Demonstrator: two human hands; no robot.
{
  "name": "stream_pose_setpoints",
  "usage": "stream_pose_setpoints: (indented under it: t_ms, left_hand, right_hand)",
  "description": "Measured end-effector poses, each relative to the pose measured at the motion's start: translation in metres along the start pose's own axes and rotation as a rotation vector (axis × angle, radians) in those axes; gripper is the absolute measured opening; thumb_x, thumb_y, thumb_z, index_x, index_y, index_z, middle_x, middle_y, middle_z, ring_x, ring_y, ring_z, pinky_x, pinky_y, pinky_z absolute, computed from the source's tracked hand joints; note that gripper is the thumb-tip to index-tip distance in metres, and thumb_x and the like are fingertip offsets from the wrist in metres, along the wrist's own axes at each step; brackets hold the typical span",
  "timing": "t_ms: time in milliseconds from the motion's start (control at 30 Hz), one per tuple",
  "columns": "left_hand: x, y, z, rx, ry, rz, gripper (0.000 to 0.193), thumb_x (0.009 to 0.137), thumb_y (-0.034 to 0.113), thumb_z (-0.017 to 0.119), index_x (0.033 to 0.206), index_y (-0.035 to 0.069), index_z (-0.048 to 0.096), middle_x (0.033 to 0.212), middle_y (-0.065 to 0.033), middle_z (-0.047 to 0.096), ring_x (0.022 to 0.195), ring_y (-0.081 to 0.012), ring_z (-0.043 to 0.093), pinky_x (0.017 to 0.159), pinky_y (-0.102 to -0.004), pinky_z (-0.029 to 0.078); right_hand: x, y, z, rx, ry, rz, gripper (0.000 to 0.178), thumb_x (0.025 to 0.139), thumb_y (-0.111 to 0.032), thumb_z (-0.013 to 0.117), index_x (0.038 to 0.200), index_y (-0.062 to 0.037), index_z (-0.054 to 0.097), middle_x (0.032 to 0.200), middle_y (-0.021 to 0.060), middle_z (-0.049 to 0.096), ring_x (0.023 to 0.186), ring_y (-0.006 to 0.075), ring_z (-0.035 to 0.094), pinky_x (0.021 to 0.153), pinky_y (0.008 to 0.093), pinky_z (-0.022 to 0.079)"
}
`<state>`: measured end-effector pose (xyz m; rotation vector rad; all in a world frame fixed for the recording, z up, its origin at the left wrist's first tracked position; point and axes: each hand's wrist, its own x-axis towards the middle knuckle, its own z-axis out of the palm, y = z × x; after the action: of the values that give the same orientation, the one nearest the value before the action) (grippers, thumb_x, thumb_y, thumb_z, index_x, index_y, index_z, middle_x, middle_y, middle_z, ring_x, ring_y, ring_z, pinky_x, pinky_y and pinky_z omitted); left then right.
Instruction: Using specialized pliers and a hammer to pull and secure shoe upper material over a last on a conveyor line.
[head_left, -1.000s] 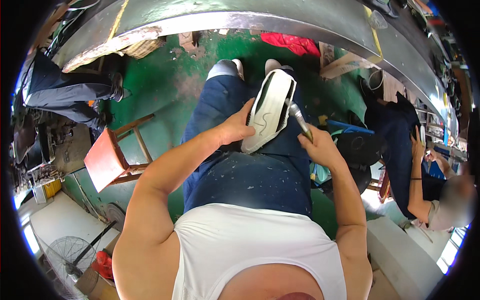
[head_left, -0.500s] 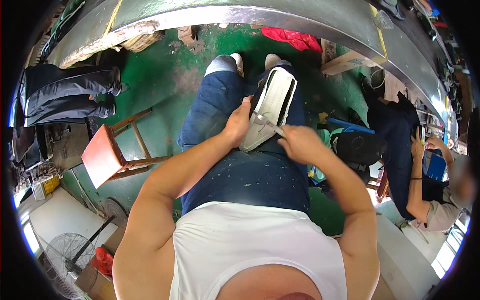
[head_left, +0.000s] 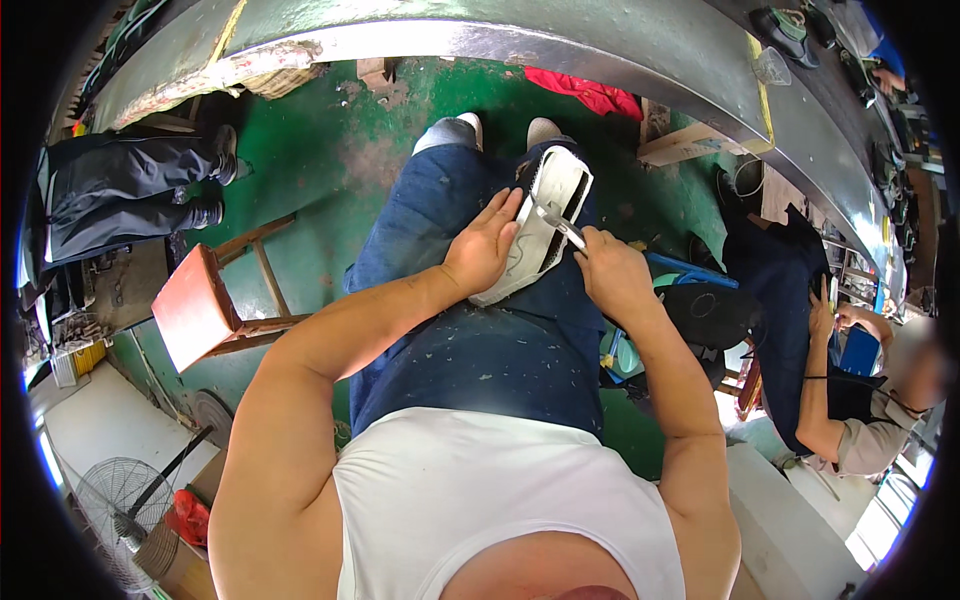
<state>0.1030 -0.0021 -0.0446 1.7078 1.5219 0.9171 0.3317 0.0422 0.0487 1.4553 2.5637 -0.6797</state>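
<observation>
An upturned shoe, white underneath with dark edges, lies lengthwise on my right thigh. Against its left side rests my left hand, open, with its fingers stretched toward the far end. My right hand is closed around the handle of a silvery metal hand tool. The tool's head touches or hovers just over the left part of the shoe's white bottom, near my left fingertips; I cannot tell which. A thin curved mark or thread shows on the nearer part of the bottom.
A long grey bench runs across the far side. To the left stands a red-seated wooden stool, with a standing fan behind it. A black bag lies right of my legs. A co-worker sits further right.
My left hand has slid forward along the shoe and its fingers have straightened. The tool's head has moved toward the shoe's far end. The shoe's far end has shifted slightly nearer to me.
</observation>
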Motion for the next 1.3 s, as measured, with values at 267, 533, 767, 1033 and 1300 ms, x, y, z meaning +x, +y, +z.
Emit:
stream_pose_setpoints:
  t_ms: [267,533,767,1033,1300]
  left_hand:
    - [0.018,0.03,-0.022,0.267,-0.36,0.076,0.055,0.103,0.021,0.047,0.156,0.02,0.032,0.158,-0.0294,0.024,0.126,-0.0465,0.053,0.103,-0.0434,0.049]
    - [0.027,0.027,-0.026,0.294,-0.463,-0.062,0.065,0.101,0.032,0.049,0.16,0.026,0.02,0.158,-0.0333,0.021,0.103,-0.0497,0.065,0.095,-0.0479,0.053]
    - [0.037,0.045,-0.038,0.335,-0.583,-0.16,0.064,0.102,0.036,0.048,0.16,0.029,0.02,0.158,-0.0341,0.02,0.103,-0.0498,0.065,0.094,-0.0476,0.054]
    - [0.024,0.042,-0.037,0.392,-0.611,0.023,0.069,0.098,0.04,0.056,0.159,0.028,0.024,0.159,-0.0339,0.017,0.117,-0.05,0.059,0.101,-0.0445,0.05]
    - [-0.003,0.026,-0.028,-0.193,-0.311,-0.471,0.081,0.092,0.035,0.066,0.155,-0.001,0.029,0.14,-0.0318,0.052,0.13,-0.0385,0.054,0.11,-0.0371,0.041]
  right_hand:
    - [-0.013,0.035,0.018,0.327,-0.04,0.1,0.021,0.091,-0.018,0.065,0.101,-0.0005,0.06,0.088,0.0211,0.067,0.084,0.0424,0.066,0.074,0.0477,0.052]
    - [0.006,0.024,-0.03,0.425,-0.212,0.142,0.031,0.098,-0.026,0.057,0.093,0.0049,0.06,0.075,0.0209,0.065,0.059,0.0284,0.066,0.059,0.0427,0.05]
    - [0.013,0.021,-0.064,0.538,-0.128,0.098,0.031,0.099,-0.028,0.057,0.094,0.0031,0.058,0.072,0.0213,0.062,0.071,0.0396,0.065,0.065,0.0436,0.049]
    - [0.035,0.027,0.007,0.238,0.025,0.013,0.033,0.101,-0.029,0.053,0.101,0.0039,0.052,0.086,0.029,0.065,0.084,0.0489,0.063,0.075,0.055,0.049]
    - [-0.003,-0.012,0.005,0.521,0.1,0.018,0.036,0.1,-0.034,0.054,0.098,0.0021,0.055,0.086,0.0283,0.066,0.086,0.0483,0.064,0.076,0.0539,0.049]
